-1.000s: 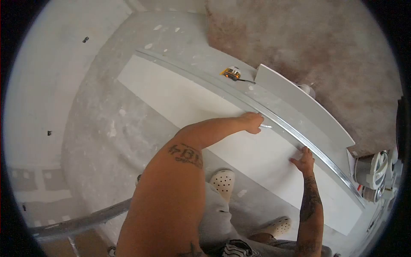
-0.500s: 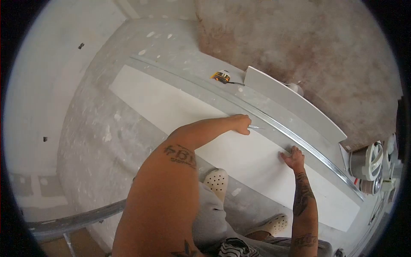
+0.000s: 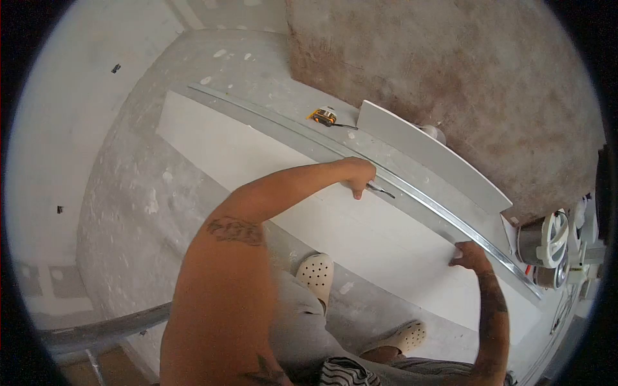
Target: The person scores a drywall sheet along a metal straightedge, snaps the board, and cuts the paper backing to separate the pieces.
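Note:
A long white board strip [image 3: 367,235], which looks like plasterboard, lies diagonally across the floor in front of me. My left hand [image 3: 362,175] is at its far edge, closed around a slim silver utility knife [image 3: 381,188] that points to the right. Farther right along that edge, my right hand [image 3: 472,257] has its thumb on the board's top face and its fingers at the rim. The fingertips are partly hidden. Just beyond both hands a shiny metal profile [image 3: 425,202] runs roughly parallel to the strip.
Past the profile lie a tape measure [image 3: 324,116] and a second white board piece [image 3: 431,154]. Buckets [image 3: 544,239] stand at the right. My feet in pale clogs [image 3: 315,276] are on the near side of the strip. A grey rail [image 3: 109,338] crosses the lower left.
My right hand has slid right along the board's far edge. My left hand has turned, with the knife now angled more downward in view. The view has shifted slightly.

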`<act>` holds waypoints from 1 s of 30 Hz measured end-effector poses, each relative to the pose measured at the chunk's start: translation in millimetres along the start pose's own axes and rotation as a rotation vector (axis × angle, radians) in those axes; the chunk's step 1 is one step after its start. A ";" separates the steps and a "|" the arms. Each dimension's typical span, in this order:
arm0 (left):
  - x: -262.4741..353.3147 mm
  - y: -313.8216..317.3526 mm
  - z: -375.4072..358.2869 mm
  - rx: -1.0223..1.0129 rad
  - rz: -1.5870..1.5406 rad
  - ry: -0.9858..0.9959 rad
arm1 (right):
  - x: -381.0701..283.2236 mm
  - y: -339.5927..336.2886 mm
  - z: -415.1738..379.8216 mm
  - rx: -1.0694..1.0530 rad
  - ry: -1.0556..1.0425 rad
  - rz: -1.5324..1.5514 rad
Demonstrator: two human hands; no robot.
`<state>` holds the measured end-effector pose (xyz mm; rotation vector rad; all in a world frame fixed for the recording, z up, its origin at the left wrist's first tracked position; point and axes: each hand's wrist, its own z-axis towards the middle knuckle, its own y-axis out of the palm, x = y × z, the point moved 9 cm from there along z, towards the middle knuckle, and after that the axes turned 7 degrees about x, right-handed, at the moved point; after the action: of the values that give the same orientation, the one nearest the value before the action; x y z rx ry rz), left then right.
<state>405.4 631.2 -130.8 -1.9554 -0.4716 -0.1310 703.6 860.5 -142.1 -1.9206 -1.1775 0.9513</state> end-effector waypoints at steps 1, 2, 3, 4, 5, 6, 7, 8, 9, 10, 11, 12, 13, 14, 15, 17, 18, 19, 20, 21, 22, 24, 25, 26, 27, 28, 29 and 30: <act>8.8 -12.7 -10.8 0.005 -0.023 0.016 | 0.7 -13.2 -8.0 0.012 -0.022 -0.005; 17.4 -21.8 -25.2 -0.003 -0.045 0.030 | -5.2 -25.3 -19.4 -0.023 -0.029 -0.016; 29.3 -30.9 -43.2 -0.030 -0.045 0.023 | -14.6 -36.2 -36.6 -0.069 -0.033 -0.018; 44.2 -45.1 -59.2 -0.017 -0.046 0.029 | -29.0 -52.9 -55.2 -0.044 -0.058 -0.114; 58.8 -57.8 -70.9 0.005 -0.048 0.042 | -45.0 -69.8 -72.6 -0.016 -0.079 -0.217; 71.9 -62.1 -80.8 -0.003 -0.049 0.050 | -50.5 -77.3 -89.8 0.000 -0.066 -0.215; 87.9 -64.5 -90.7 0.014 0.030 0.074 | -52.0 -77.7 -108.0 0.014 -0.048 -0.217; 103.5 -62.5 -95.6 0.034 0.108 0.100 | -52.3 -73.3 -123.4 0.037 -0.056 -0.217; 115.2 -50.3 -95.2 0.034 0.108 0.113 | -43.7 -60.1 -136.6 0.035 -0.043 -0.216; 126.5 -40.6 -95.2 0.105 0.092 0.153 | -35.4 -52.8 -144.2 0.136 -0.025 -0.267; 135.1 -32.1 -96.2 0.171 0.077 0.189 | -28.0 -49.1 -150.8 0.237 -0.010 -0.315; 144.7 -31.2 -98.9 0.214 0.035 0.229 | -25.0 -47.0 -156.2 0.185 0.007 -0.244; 147.7 -28.5 -98.9 0.209 0.042 0.238 | -23.6 -46.4 -159.2 0.190 0.016 -0.238; 150.2 -18.7 -98.1 0.128 0.064 0.250 | -32.2 -47.1 -163.8 0.202 -0.058 -0.201; 154.3 -6.4 -98.2 0.041 0.082 0.272 | -41.3 -47.7 -171.9 0.209 -0.121 -0.160; 167.1 11.0 -107.7 0.116 -0.078 0.474 | -44.2 -45.8 -182.2 0.070 -0.105 0.002; 167.1 24.9 -112.8 0.088 -0.161 0.518 | -35.6 -32.3 -183.7 -0.017 -0.128 0.063; 164.9 63.1 -109.1 -0.103 -0.067 0.465 | -41.2 -27.8 -193.7 -0.187 -0.016 0.126; 173.9 67.4 -118.5 -0.156 -0.004 0.448 | -39.5 -11.3 -200.9 -0.277 -0.075 0.147; 179.5 81.1 -125.1 -0.157 0.003 0.480 | -33.4 11.1 -209.5 -0.365 -0.088 0.199; 175.0 112.5 -126.9 -0.199 0.053 0.490 | -13.2 52.4 -222.9 -0.559 0.031 0.165; 180.4 146.9 -127.6 -0.181 0.098 0.553 | 3.1 66.0 -261.5 -0.698 0.346 0.576; 171.0 160.7 -124.0 -0.174 0.123 0.573 | 19.6 94.7 -270.9 -0.676 0.513 0.890; 172.8 160.9 -118.8 -0.167 0.134 0.619 | 32.0 114.9 -287.7 -0.584 0.659 1.071; 174.6 168.1 -116.5 -0.190 0.127 0.599 | 34.1 144.7 -306.8 -0.490 0.788 1.239; 176.7 170.3 -118.7 -0.220 0.110 0.566 | 37.3 166.2 -316.6 -0.327 0.939 1.330; 180.1 169.1 -118.1 -0.211 0.104 0.573 | 40.8 211.6 -320.1 -0.206 1.066 1.640; 184.7 164.4 -118.9 -0.196 0.105 0.634 | 31.0 217.8 -305.9 -0.146 1.124 1.732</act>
<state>652.0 515.7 -165.1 -1.9896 0.0646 -0.7255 1064.5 758.3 -178.2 -2.6782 1.3090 0.1790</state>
